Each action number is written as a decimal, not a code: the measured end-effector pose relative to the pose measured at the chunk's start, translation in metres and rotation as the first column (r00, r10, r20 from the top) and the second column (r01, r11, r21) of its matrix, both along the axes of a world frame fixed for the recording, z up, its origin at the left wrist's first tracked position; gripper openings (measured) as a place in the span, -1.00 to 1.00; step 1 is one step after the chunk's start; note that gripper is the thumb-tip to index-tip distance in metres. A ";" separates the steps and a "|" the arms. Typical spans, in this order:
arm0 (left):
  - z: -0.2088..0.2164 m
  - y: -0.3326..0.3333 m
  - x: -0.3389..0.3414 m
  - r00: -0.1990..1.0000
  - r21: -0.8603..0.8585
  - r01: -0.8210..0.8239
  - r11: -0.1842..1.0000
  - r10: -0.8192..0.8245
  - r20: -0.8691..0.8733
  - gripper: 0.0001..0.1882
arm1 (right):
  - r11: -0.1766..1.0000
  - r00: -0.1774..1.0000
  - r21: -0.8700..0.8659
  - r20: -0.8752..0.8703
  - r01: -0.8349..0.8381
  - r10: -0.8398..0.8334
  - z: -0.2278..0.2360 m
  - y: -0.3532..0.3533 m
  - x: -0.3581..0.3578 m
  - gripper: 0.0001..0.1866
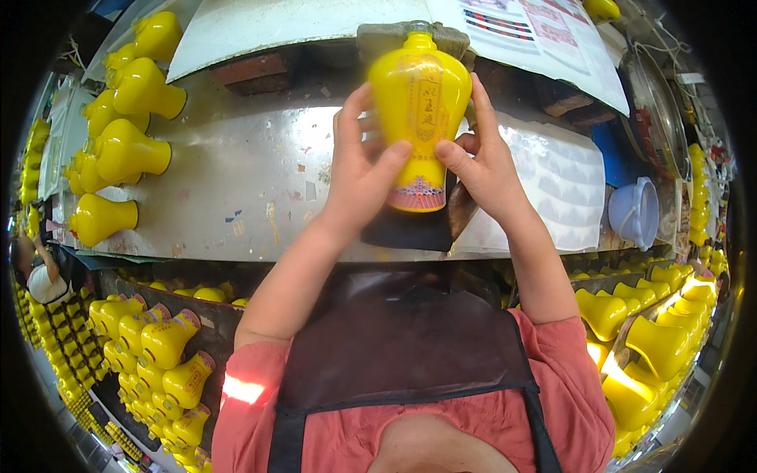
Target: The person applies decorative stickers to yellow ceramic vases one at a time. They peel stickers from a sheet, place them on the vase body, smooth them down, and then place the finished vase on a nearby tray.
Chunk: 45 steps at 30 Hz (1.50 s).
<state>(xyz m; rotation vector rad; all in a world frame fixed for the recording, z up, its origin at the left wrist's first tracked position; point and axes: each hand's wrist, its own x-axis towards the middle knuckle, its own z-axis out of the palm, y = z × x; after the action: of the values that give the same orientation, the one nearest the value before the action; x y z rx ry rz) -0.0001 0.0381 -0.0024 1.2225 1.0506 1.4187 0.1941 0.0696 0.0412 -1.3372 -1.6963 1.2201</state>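
**Gripping a yellow bottle (421, 87) between left hand (359, 158) and right hand (482, 162)**

At the far left edge, a co-worker (49, 277) shows beyond the worktop, small and blurred. Nearer, a group of plain bottles (130, 150) lines the left end of the worktop (229, 165), with bases toward the middle. Below them, off the near edge, decorated bottles (169, 343) sit closely packed.

Moving right, a bare, scuffed stretch of metal leads to the left hand. It is closed around the left flank of the yellow bottle, fingers mostly behind, thumb across the lower front.

The bottle lies between the palms, centred ahead of the person's chest, above the worktop. Its long axis runs away from the body: the patterned base is nearest, the broad shoulder farther off, the neck farthest, in front of a grey block (377, 39). Whether neck and block touch, I cannot tell. Neither hand is clearly nearer; the two grip opposite sides at about the same level, thumbs pointing inward.

The right hand mirrors the left, grasping the right flank with its thumb on the front. Just beyond its wrist, a white sheet (544, 177) covers the worktop, and a pale bucket (635, 211) is at the right end. Below, more yellow bottles (658, 347) fill the lower right.
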 end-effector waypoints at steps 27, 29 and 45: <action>0.010 0.038 -0.018 0.764 0.413 0.033 0.910 0.243 -0.598 0.00 | 0.773 0.881 0.584 0.468 -0.246 -0.072 0.050 0.029 -0.012 -0.45; 0.006 0.033 -0.013 0.861 0.284 0.022 0.958 0.126 -0.493 0.08 | 0.766 0.886 0.591 0.458 -0.251 -0.064 0.052 0.030 -0.013 -0.47; -0.007 0.015 -0.015 0.951 0.075 0.096 0.993 -0.069 -0.302 0.10 | 0.835 0.847 0.461 0.531 -0.301 0.012 0.051 0.028 -0.004 -0.33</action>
<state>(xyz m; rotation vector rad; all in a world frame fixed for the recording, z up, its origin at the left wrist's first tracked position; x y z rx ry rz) -0.0146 0.0527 -0.0098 1.5645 1.1337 1.2516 0.1904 0.0971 0.0919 -1.2328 -2.3454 0.3973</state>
